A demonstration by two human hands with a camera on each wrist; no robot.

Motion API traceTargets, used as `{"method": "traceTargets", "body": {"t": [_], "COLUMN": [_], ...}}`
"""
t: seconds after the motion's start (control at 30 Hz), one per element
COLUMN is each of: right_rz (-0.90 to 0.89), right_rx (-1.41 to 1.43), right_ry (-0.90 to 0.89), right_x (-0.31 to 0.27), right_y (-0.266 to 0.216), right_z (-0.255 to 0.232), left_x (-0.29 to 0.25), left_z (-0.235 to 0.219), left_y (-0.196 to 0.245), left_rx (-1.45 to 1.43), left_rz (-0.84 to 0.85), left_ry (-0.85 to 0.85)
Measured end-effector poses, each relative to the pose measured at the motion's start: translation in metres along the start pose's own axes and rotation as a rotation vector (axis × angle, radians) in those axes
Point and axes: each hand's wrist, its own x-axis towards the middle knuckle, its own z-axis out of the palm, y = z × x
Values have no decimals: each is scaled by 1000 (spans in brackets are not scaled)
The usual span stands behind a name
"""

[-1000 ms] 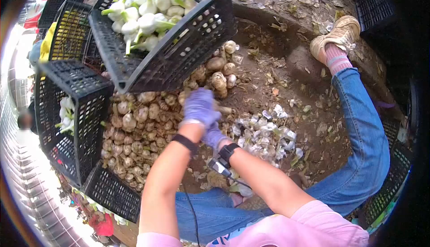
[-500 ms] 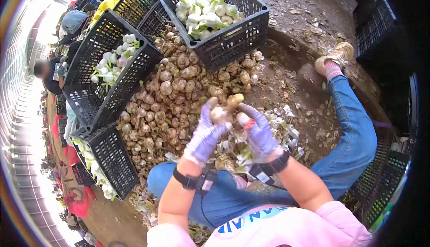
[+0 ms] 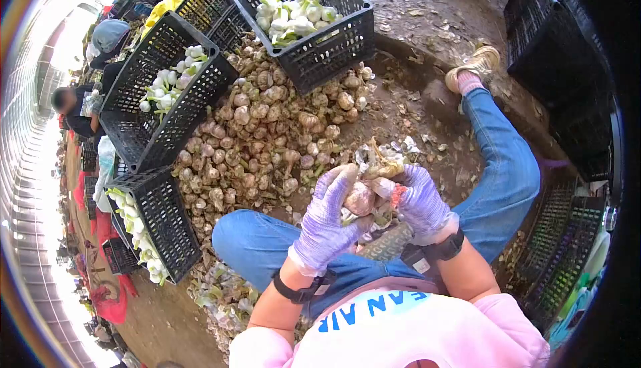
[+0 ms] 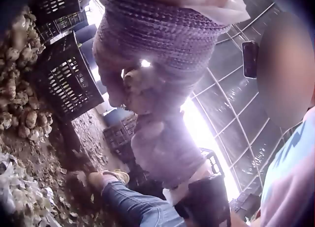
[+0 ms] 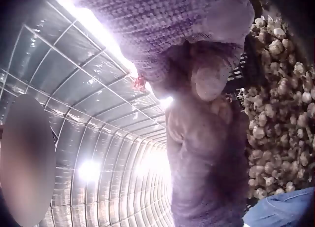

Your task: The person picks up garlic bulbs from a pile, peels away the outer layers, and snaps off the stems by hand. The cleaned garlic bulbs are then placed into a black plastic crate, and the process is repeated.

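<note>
Both hands wear purple knit gloves and meet in front of the lap. My left hand (image 3: 326,220) grips a garlic bulb (image 3: 359,199) with brownish skin, fingers and thumb curled round it. From the other side my right hand (image 3: 425,206) pinches the bulb's stalk end, where a yellowish strip of dry husk (image 3: 387,168) sticks up. Reddish tape (image 3: 398,195) shows on a right finger. In the left wrist view, the left glove (image 4: 157,44) hides most of the bulb. Beyond the hands spreads a heap of unpeeled garlic (image 3: 257,128).
Black crates of peeled white garlic stand behind the heap (image 3: 334,48), at its left (image 3: 127,128) and nearer on the left (image 3: 167,221). Loose husks (image 3: 224,294) lie by the left knee. Dark crates (image 3: 561,234) stand at the right. Other people (image 3: 77,111) sit at far left.
The hands have come from the heap's edge back towards the lap, bringing a garlic bulb. They were close together over the heap; now they face each other across the bulb. The head view has shifted.
</note>
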Motion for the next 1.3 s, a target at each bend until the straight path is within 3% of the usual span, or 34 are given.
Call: {"method": "traceTargets", "body": {"t": [0.07,0.13,0.17,0.23,0.27,0.3,0.37,0.4,0.43,0.5,0.53,0.57,0.63,0.7,0.77,0.83,0.9,0.93,0.97,1.03,1.07,1.13,1.17,1.23,1.27,1.3], "right_rz": [60,100,102,2,6,0,-18,-108,-108,-20,-26,-22,167,178,64,119,10,15,-40,-3,-4,-274,-268,59,-73,-73], "right_rx": [54,52,51,-6,-3,-48,-139,51,50,55,-50,-47,673,661,544,392,763,797,758,590,592,-138,-137,78,-142,-141], "right_ry": [-26,-56,-57,-199,-202,-228,-272,-207,-207,-77,-98,-94,-184,-128,-183,-125,-115,-79,175,222,224,234,239,63,15,16], "right_x": [-9,-12,-14,-16,-16,-17,-16,-16,-16,-16,-15,-18,-24,-22,-20,-18,-12,-5,-1,11,10,2,-3,-14,-9,-7], "right_y": [-9,-10,-10,-10,-9,-7,-1,13,13,12,22,21,15,23,17,9,16,20,24,26,30,31,21,-6,1,0], "right_z": [-1,-4,-7,-14,-17,-21,-27,-26,-24,-20,-27,-28,-28,-32,-27,-21,-25,-40,-46,-64,-62,-42,-34,-22,-24,-24], "left_x": [-5,-9,-12,-9,-12,-16,-22,-14,-11,-10,-11,-12,-11,-2,3,7,11,14,14,14,13,16,16,18,20,23], "left_z": [3,7,10,13,10,10,14,27,27,28,44,38,16,20,27,25,19,15,14,13,11,15,17,19,16,14], "left_y": [-3,-13,-13,0,-13,-33,-66,-22,-13,-5,-10,-13,-19,-23,-23,-20,-22,-13,-16,-20,-16,-13,-13,-15,-12,-7], "left_rx": [-41,-414,-414,-900,-1167,-1168,-1794,-1402,-1403,-1058,-773,-773,-1218,-1361,-962,-955,-1055,-1106,-1105,-1135,-1169,-1033,-898,-841,-766,-690], "left_rz": [-17,-148,-149,-594,-684,-688,-714,-974,-974,-736,-516,-521,-714,-625,-571,-630,-656,-626,-631,-482,-562,-526,-483,-445,-478,-512], "left_ry": [-20,-25,-23,25,-133,-129,-670,-58,-59,8,71,68,-255,-258,-65,-25,-63,-62,-64,-119,-92,-84,-73,-81,-150,-217]}}
